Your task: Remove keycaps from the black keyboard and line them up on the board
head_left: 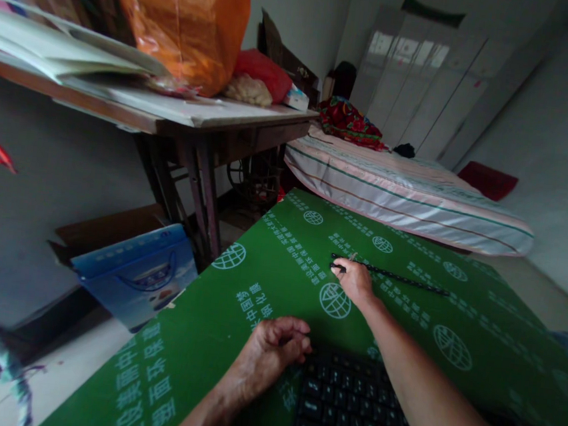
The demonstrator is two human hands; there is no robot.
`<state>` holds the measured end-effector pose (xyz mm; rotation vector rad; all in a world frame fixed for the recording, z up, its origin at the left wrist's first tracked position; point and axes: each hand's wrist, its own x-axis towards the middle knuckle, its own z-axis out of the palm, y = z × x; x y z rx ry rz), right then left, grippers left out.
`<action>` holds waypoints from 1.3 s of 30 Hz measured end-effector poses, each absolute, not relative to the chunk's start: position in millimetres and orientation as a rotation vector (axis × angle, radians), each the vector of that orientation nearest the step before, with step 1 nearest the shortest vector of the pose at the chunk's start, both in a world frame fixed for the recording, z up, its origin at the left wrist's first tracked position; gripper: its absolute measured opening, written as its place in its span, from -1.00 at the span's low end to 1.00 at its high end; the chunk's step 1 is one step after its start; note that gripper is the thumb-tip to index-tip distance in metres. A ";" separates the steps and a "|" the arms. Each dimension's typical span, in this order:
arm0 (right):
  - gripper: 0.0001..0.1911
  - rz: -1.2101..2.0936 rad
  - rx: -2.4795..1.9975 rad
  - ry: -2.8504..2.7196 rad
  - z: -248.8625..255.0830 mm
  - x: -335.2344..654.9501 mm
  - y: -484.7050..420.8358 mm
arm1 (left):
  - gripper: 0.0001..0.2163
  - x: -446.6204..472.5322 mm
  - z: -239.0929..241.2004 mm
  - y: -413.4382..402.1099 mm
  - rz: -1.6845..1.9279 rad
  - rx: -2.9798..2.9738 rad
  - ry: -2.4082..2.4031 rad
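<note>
My right hand (354, 280) reaches out over the green table, its fingers closed on the left end of a long, thin black strip with pale flecks (403, 278). Two dark ends poke out by the fingertips, and the rest runs nearly straight to the right, low over the table; whether it is a cord or sticks I cannot tell. My left hand (278, 350) rests closer to me, fingers curled in towards the thumb, with nothing visible in them. It is beside the upper left corner of a black keyboard (336, 405), partly covered by my right forearm.
The green table top (277, 279) carries white globe prints and lettering. On the left, a wooden table (198, 114) holds an orange bag (196, 24). A blue gift bag (137, 279) stands below it. Beyond lies a bed (396, 190) with a red patterned cloth (350, 122).
</note>
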<state>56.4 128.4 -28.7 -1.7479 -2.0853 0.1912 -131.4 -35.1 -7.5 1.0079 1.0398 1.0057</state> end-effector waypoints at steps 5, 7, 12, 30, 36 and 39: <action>-0.74 0.189 -1.776 -2.089 -26.9 55.2 127.9 | -0.74 -131.3 -8.5 -35.5 1.007 1.000 1.030; -0.74 0.190 -1.787 -2.088 -26.1 54.9 127.8 | -0.74 -131.4 -9.0 -35.4 1.008 1.005 1.025; -0.75 0.192 -1.803 -2.084 -25.3 54.5 128.6 | -0.72 -132.0 -10.0 -35.1 1.008 1.020 1.010; -0.74 0.165 -1.819 -2.083 -26.1 54.7 130.9 | -0.73 -131.2 -7.5 -34.9 1.012 1.009 1.019; -0.72 0.171 -1.840 -2.083 -26.1 57.1 132.1 | -0.76 -129.6 -4.9 -35.7 1.021 0.986 1.014; -0.72 0.179 -1.843 -2.081 -26.0 58.1 132.3 | -0.77 -128.9 -5.6 -35.0 1.016 0.990 1.018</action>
